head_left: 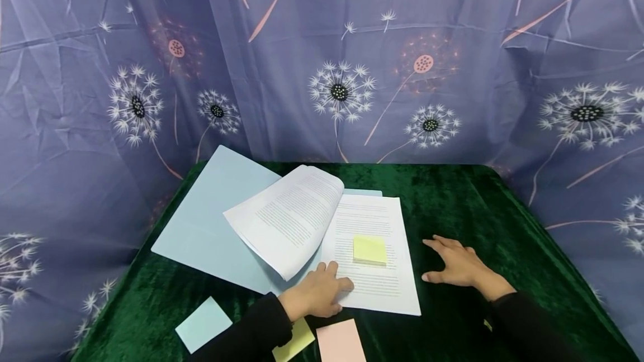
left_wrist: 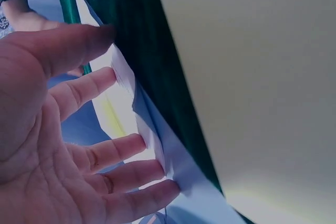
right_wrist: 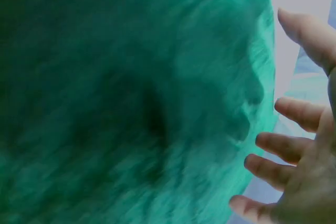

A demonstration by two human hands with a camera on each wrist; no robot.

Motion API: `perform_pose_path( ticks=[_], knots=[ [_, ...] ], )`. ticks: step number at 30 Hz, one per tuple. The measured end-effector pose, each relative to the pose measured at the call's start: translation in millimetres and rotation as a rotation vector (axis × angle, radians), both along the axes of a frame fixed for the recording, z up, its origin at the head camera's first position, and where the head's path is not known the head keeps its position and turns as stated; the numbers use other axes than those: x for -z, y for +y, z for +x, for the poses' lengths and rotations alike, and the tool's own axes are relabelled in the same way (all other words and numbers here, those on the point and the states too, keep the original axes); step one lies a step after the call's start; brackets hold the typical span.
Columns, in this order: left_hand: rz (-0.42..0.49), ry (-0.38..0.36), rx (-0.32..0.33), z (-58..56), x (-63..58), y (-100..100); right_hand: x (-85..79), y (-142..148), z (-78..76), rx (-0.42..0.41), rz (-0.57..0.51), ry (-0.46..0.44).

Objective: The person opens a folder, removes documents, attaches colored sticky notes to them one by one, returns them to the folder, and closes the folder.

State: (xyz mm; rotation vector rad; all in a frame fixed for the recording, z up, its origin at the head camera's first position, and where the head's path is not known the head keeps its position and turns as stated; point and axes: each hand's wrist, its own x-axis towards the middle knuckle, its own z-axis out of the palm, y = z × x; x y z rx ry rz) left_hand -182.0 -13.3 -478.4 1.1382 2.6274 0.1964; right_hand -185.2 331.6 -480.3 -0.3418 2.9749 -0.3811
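Observation:
A stack of printed sheets (head_left: 397, 289) lies on a light blue folder (head_left: 196, 228). Its upper pages (head_left: 292, 217) are turned over to the left and bow upward. A yellow sticky note pad (head_left: 369, 249) sits on the flat right-hand page. My left hand (head_left: 317, 292) is at the lower left of that page, with loosely extended fingers right at the paper's edge in the left wrist view. To the right of the sheets, my right hand (head_left: 458, 264) is over the green cloth, fingers spread and nothing in them.
Along the near side lie a light blue sticky pad (head_left: 203, 324), another yellow pad (head_left: 297, 342) partly behind the left sleeve, and a pink pad (head_left: 343, 342). Green velvet cloth (head_left: 453, 194) covers the table. A purple dandelion-print curtain (head_left: 282, 99) hangs behind it.

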Motion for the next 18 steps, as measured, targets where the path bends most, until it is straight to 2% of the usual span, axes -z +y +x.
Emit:
perform_pose_path(
  ticks=[6,11,18],
  knots=[
    [-0.008,0.003,0.006,-2.5,-0.8,-1,7.4,16,5.9,0.013,-0.012,-0.084],
    [0.005,0.020,0.007,-4.1,-3.5,-1,10.1,18,6.2,0.019,-0.027,-0.083],
    [0.014,0.053,0.010,-4.1,-1.0,-3,7.0,17,6.6,0.015,-0.018,-0.082]
  ],
)
